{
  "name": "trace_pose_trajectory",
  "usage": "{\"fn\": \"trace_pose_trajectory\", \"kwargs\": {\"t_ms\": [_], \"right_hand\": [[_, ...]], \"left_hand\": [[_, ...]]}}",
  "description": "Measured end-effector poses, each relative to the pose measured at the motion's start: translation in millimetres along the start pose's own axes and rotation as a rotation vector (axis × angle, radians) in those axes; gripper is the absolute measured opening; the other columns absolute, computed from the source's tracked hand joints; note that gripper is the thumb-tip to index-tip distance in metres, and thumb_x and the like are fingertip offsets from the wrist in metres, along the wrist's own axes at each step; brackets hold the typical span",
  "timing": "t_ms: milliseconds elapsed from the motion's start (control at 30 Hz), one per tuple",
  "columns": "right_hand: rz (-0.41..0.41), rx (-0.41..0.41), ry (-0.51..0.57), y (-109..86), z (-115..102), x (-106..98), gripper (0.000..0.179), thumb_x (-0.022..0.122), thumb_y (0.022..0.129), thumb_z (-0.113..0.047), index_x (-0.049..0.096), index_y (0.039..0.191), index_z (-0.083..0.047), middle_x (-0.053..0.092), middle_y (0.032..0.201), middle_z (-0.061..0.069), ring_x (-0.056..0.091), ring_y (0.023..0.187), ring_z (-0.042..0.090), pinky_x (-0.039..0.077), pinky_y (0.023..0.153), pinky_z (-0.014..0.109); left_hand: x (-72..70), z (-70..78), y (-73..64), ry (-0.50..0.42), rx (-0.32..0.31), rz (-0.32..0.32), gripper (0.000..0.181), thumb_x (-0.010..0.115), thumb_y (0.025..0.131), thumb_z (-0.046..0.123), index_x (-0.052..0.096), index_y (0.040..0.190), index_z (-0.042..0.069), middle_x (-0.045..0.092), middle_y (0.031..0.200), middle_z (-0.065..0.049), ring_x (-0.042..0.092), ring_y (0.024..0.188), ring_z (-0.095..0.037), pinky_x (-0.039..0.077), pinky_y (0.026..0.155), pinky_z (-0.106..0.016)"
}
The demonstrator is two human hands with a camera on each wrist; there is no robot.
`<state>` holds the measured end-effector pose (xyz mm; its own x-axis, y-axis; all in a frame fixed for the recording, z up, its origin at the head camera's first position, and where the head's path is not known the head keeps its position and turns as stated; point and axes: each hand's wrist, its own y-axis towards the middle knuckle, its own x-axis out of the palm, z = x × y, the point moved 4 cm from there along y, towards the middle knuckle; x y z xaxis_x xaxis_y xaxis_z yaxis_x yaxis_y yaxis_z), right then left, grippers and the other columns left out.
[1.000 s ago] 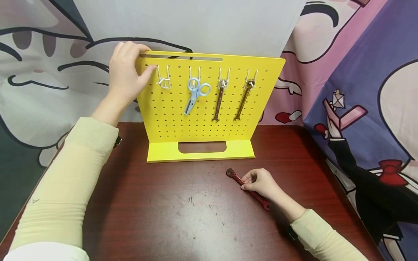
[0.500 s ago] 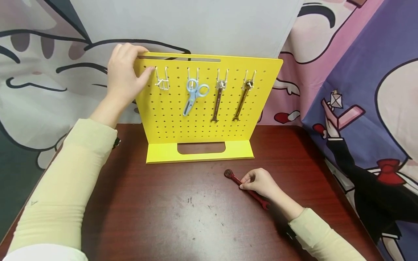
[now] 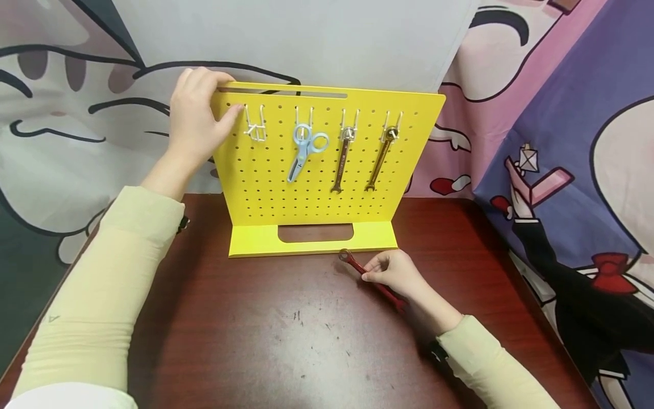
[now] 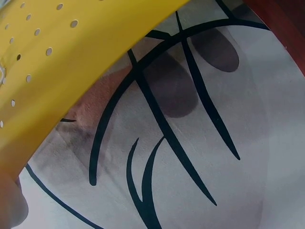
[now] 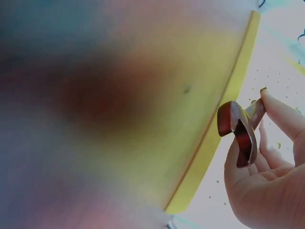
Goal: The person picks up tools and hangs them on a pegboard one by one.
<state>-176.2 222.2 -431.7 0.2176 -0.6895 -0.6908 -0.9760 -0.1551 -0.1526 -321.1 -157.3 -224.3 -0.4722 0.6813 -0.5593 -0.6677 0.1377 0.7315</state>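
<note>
My left hand [image 3: 196, 116] grips the upper left corner of a yellow pegboard [image 3: 276, 199], thumb on its front face and fingers over the top edge. In the left wrist view a fingertip [image 4: 10, 202] shows at the board's edge. Between thumb and fingers, my right hand [image 3: 395, 275] pinches a combination wrench [image 3: 380, 288] in front of the board's base. Its ring end points at the board, and its open end [image 5: 240, 136] faces the camera in the right wrist view. On the board's white hooks hang blue scissors [image 3: 305, 149] and two more wrenches, one in the middle [image 3: 342, 165] and one at right [image 3: 380, 162].
At the board's upper left, a white hook [image 3: 256, 129] holds nothing. The board's base [image 3: 255, 238] stands on a dark red wooden table [image 3: 255, 318]. Cartoon-printed cloth [image 3: 562, 142] hangs behind and at the right.
My right hand has lifted the wrench off the table and carried it a little up and left towards the board. My left hand stays at the board's corner.
</note>
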Motion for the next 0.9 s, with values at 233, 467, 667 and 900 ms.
{"fn": "trace_pose_trajectory", "kwargs": {"t_ms": [233,467,667,900], "right_hand": [[0.026,-0.018,0.041,14.4,-27.8,2.1,0.013,0.088,0.084,-0.015,0.082,0.091,-0.005,0.08,0.08,0.005,0.067,0.072,0.007,0.053,0.073,0.028],[0.025,-0.05,0.119,29.4,-59.9,7.2,0.015,0.087,0.084,-0.015,0.083,0.094,-0.005,0.08,0.082,0.006,0.066,0.071,0.008,0.05,0.072,0.028],[0.039,-0.097,0.158,45.1,-88.7,10.0,0.014,0.087,0.087,-0.016,0.083,0.097,-0.007,0.081,0.085,0.007,0.068,0.073,0.008,0.051,0.071,0.025],[0.055,-0.149,0.218,60.8,-121.2,12.9,0.018,0.087,0.087,-0.016,0.083,0.101,-0.005,0.082,0.09,0.01,0.07,0.074,0.008,0.054,0.069,0.023]], "left_hand": [[0.8,-0.2,1.1,-0.006,0.008,0.005,0.036,0.074,0.098,0.013,0.067,0.129,-0.004,0.069,0.124,-0.022,0.053,0.12,-0.04,0.04,0.11,-0.047],[0.5,-0.3,0.9,-0.001,0.0,-0.006,0.036,0.074,0.098,0.015,0.067,0.13,-0.001,0.069,0.123,-0.021,0.054,0.12,-0.039,0.04,0.111,-0.047],[1.1,-1.0,0.1,-0.002,0.009,-0.005,0.036,0.073,0.098,0.013,0.067,0.13,-0.003,0.068,0.124,-0.022,0.053,0.119,-0.04,0.04,0.11,-0.047],[1.8,-0.7,0.8,-0.003,0.005,-0.008,0.037,0.074,0.098,0.014,0.067,0.13,-0.001,0.069,0.125,-0.021,0.053,0.12,-0.039,0.04,0.111,-0.047]]}}
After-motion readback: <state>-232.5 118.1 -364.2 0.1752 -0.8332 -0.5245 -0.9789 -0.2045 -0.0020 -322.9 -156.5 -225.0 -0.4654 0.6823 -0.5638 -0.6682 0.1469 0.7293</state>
